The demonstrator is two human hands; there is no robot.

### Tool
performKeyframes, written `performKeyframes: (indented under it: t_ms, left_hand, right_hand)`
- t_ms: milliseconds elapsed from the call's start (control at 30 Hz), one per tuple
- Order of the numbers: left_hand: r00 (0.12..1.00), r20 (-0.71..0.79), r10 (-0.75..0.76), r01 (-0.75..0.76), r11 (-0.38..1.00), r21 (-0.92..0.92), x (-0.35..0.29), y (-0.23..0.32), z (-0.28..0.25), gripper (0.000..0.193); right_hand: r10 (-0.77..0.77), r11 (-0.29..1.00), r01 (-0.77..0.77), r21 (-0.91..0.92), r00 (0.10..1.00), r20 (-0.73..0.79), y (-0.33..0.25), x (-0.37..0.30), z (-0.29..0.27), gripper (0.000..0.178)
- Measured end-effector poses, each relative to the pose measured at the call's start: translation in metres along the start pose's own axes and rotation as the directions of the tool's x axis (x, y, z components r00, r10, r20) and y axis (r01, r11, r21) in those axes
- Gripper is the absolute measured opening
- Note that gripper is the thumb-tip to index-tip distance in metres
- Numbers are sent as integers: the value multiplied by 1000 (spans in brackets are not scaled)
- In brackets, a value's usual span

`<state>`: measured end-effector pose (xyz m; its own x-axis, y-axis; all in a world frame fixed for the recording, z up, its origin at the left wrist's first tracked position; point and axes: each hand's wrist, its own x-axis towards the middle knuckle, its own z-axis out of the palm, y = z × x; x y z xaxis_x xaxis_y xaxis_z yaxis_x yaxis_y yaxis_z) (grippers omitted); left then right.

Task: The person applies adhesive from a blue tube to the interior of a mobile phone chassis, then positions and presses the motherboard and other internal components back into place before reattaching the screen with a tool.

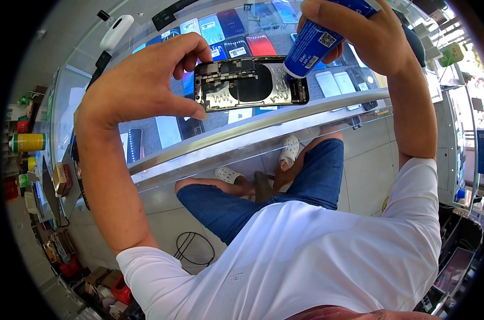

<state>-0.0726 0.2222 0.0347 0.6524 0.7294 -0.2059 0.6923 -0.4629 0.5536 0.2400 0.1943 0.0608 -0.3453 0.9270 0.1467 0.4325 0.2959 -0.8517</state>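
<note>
An opened phone body point(251, 82), its circuit board and metal inner plate bare, lies level over the glass counter. My left hand point(146, 80) grips its left end, fingers at the far edge and thumb along the near edge. In my right hand point(359, 32) is a blue squeeze tube point(317, 45), tilted with its white-rimmed lower end down. That end meets or hovers just over the right part of the phone body; whether it touches I cannot tell. The tube covers the phone's upper right corner.
Under the glass counter, whose metal front edge point(252, 126) curves before me, several phones lie in rows, among them a red phone point(260, 46). A white rounded device point(117, 32) is at the far left. A black cable loop point(195, 248) rests on the tiled floor.
</note>
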Motion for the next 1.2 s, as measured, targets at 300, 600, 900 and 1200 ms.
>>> performKeyframes:
  t_ms: [300, 600, 900, 1200]
  left_hand:
    - [1000, -5, 9, -9, 1000, 18, 1, -2, 0, 72]
    - [1000, 10, 8, -8, 1000, -10, 2, 2, 0, 70]
    - [975, -201, 96, -112, 991, -72, -3, 12, -11, 76]
    - [618, -721, 313, -686, 662, -301, 16, 34, 26, 79]
  right_hand:
    - [92, 992, -93, -83, 996, -21, -10, 8, 6, 34]
    - [98, 974, -80, 213, 992, -78, 3, 4, -8, 31]
    - [-60, 441, 28, 897, 998, -2, 35, 31, -33, 45]
    - [-27, 39, 17, 999, 1000, -16, -18, 21, 88, 40]
